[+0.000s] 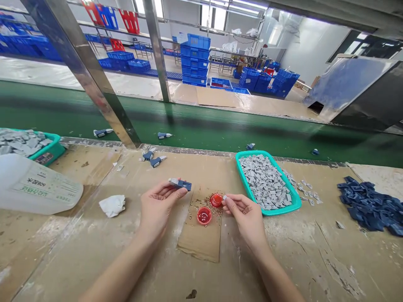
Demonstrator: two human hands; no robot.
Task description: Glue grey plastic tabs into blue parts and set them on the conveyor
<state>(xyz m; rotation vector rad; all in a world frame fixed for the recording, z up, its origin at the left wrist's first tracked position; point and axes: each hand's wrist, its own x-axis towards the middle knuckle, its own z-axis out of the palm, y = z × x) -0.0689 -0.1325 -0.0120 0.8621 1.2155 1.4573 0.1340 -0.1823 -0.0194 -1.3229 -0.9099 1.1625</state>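
My left hand [157,205] is closed on a small blue and grey plastic part [180,183], held just above the worn bench. My right hand [244,214] pinches a tiny pale piece at its fingertips, right beside a red cap [216,199]. A second red cap [204,215] lies between my hands on a cardboard sheet [201,239], with tiny brownish bits scattered around both caps. A teal tray [244,156] of grey parts sits just right of my right hand.
A pile of dark blue parts [371,205] lies at the right. A white plastic jug [34,184] lies on its side at the left, near another teal tray [52,151] and a crumpled white cloth [112,205]. A green conveyor belt [220,130] carries assembled parts [164,135] behind the bench.
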